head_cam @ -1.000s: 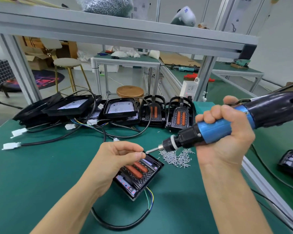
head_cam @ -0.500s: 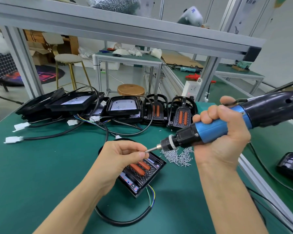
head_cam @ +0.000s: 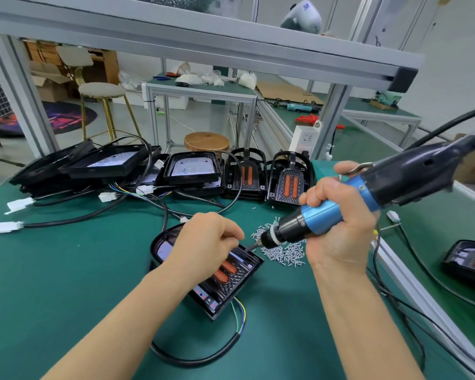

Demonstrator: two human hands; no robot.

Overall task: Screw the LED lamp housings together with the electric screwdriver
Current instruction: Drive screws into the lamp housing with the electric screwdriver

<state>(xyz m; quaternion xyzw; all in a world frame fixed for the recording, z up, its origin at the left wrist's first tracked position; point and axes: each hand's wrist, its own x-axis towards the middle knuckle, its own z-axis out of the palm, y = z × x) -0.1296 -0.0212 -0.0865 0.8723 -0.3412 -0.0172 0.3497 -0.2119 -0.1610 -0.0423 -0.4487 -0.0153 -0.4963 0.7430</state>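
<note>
The right hand (head_cam: 340, 223) gripped the electric screwdriver (head_cam: 348, 204), fingers wrapped round its blue barrel; its long axis slanted down-left, bit meeting the left hand (head_cam: 206, 242), pinched at the tip; the lamp housing (head_cam: 225, 283) lay just beneath.

Black LED lamp housing (head_cam: 225, 281) lies flat on the green table (head_cam: 66, 270), back side up, ribbed, with two orange oblong inserts; black cable with coloured wires exits its near edge and loops on the table. Electric screwdriver (head_cam: 340, 204): blue barrel, black nose and rear, cord from rear; tilted down to the left, bit tip at the housing's far right corner. Loose pile of small silver screws (head_cam: 283, 250) just right of the housing. More black housings (head_cam: 288, 182) in a row at the table's far side, two showing orange inserts.
</note>
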